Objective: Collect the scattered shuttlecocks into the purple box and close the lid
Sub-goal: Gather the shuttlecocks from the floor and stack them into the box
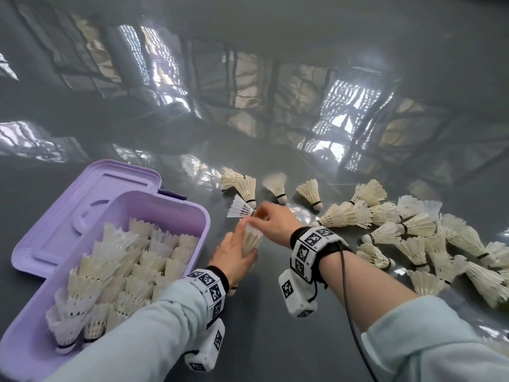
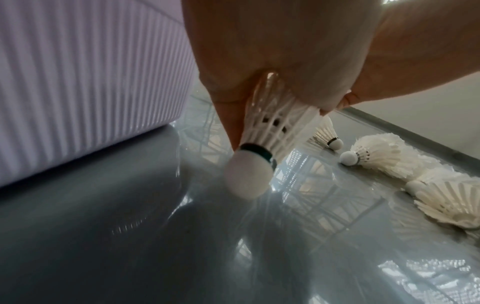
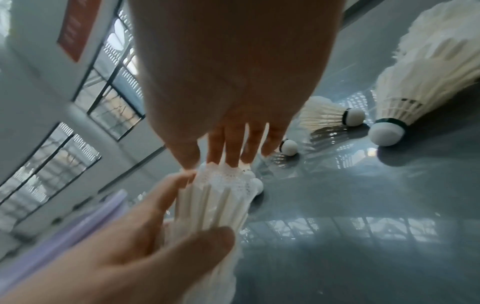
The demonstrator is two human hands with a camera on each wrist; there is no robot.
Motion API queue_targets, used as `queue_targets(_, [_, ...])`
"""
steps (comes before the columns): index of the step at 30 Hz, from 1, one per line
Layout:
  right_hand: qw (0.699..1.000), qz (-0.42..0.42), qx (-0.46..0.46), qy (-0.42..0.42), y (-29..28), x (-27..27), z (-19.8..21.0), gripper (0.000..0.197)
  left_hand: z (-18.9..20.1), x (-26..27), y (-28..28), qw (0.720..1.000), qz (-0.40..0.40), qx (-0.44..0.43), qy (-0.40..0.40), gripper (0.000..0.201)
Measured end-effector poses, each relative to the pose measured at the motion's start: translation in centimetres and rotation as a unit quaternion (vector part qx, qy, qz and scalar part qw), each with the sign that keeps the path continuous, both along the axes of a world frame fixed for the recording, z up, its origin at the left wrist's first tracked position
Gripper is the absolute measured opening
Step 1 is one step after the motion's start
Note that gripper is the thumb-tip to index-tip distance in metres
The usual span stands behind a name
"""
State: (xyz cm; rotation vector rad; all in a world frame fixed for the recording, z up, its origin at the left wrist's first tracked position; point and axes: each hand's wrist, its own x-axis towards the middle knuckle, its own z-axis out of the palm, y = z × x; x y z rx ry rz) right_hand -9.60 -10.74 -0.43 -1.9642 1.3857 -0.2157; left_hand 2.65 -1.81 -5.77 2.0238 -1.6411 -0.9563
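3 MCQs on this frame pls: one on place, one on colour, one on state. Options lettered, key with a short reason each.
1. Where do most of the loose shuttlecocks lie, relative to the box?
A. To its right, on the floor
B. On its lid
C. Behind it, against a wall

2. What colour is the band at the cork of the shuttlecock held in the left hand?
A. Red
B. Dark green
C. Yellow

3. What state is the box lid in?
A. Shut
B. Open, laid back flat
C. Taken off and set apart

Key:
1 A: the loose shuttlecocks spread over the grey floor right of the purple box.
2 B: the left wrist view shows a dark green band above the white cork, in the left hand grip; the right hand meets the held shuttlecock at the feather end.
3 B: the lid lies open behind the box, still joined to it.
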Motion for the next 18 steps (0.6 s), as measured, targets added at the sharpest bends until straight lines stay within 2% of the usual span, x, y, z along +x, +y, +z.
queue_targets(2, [0.997, -0.015, -0.078, 0.011, -1.0, 1.3, -0.4, 0.036, -0.5, 0.2, -0.6, 0.999, 0.038, 0.024, 0.013, 0.074])
queue_targets(5, [0.979, 0.096, -0.151, 0.1, -1.7, 3.4, -0.7, 0.046, -0.6, 0.5, -0.8, 0.997, 0.056, 0.045, 0.023, 0.083])
queue_targets(7, [0.959, 0.177, -0.139, 0.173, -2.2, 4.7, -0.8, 0.058, -0.7, 0.5, -1.0, 0.997, 0.051, 0.042, 0.028, 0.096])
queue_targets(10, [0.935, 0.227, -0.086, 0.257, -3.0, 5.7, -1.2, 0.048, -1.5, 0.1, -1.4, 0.995, 0.075, 0.053, 0.024, 0.086])
queue_targets(12, [0.938, 0.208, -0.091, 0.261, -3.2, 5.6, -1.7, 0.036, -2.0, -0.2, -1.3, 0.994, 0.088, 0.058, 0.016, 0.081])
queue_targets(15, [0.955, 0.139, -0.144, 0.22, -3.0, 4.2, -2.5, 0.026, -2.3, -0.4, -0.7, 0.995, 0.079, 0.064, 0.004, 0.08])
queue_targets(18, [0.977, 0.027, -0.138, 0.158, -3.5, 1.8, -2.8, 0.019, -2.2, -0.4, -0.7, 0.994, 0.081, 0.068, 0.0, 0.079])
